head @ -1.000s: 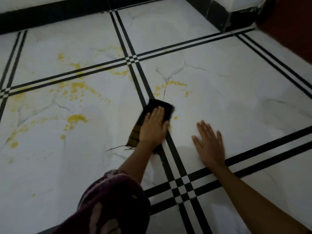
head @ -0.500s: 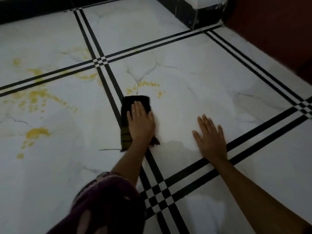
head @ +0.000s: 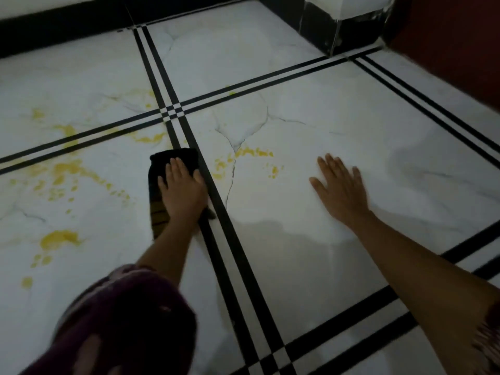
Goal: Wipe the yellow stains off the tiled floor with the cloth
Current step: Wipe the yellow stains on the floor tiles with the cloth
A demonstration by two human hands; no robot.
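Observation:
My left hand [head: 182, 193] presses flat on a dark cloth [head: 184, 156] with striped edges, just left of a double black line in the white marble floor [head: 324, 117]. Right of that line, a cluster of yellow stains [head: 254, 152] sits a short way from the cloth. More yellow stains [head: 65, 171] spread over the tile to the left, with a bigger blot [head: 58, 239] nearer me. My right hand [head: 341, 188] rests flat on the floor with its fingers spread, holding nothing.
A black skirting [head: 54, 25] runs along the far wall. A black-and-white block [head: 349, 28] stands at the far right corner beside a dark red surface [head: 446, 36]. My dark purple clothing [head: 130, 320] fills the bottom left.
My left hand has slid the cloth from over the double black line to just left of it. The right hand has stayed flat on the floor. The view has shifted.

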